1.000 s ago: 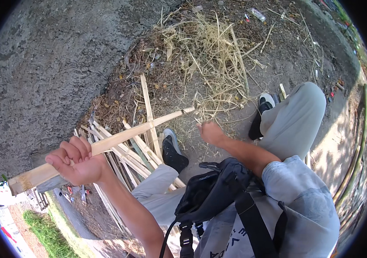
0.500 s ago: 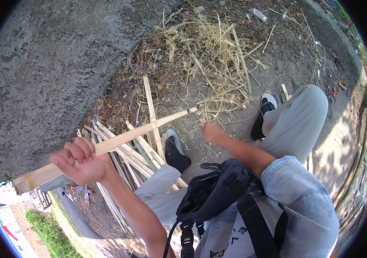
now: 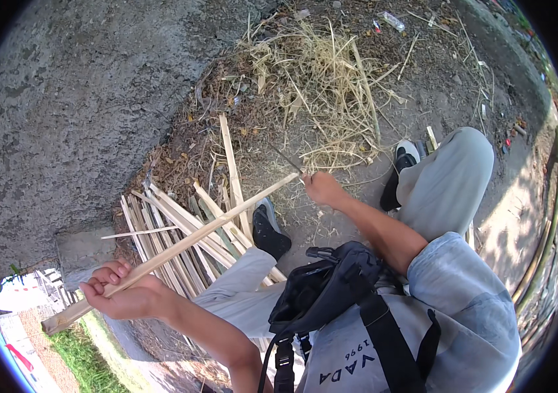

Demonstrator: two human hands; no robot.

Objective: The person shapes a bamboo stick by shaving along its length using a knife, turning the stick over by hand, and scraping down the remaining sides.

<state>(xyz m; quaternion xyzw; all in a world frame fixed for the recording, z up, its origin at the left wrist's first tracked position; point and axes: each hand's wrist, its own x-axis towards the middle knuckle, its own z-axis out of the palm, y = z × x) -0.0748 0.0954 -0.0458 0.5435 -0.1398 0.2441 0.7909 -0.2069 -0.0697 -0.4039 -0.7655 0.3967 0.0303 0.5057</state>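
Diagonally, the pale strip point(image 3: 194, 239) crosses the left hand point(image 3: 125, 295)

Left hand point(image 3: 126, 297) curls round a pale strip point(image 3: 216, 224), held aslant | right hand point(image 3: 324, 188) grips a thin blade point(image 3: 287, 158) by the strip's far end, contact unclear | loose strips point(image 3: 187, 221) lie piled beneath, beside left shoe point(image 3: 270, 234) | shavings point(image 3: 328, 85) heap beyond right hand | rough concrete point(image 3: 95, 98) upper left | black bag point(image 3: 321, 288) at torso
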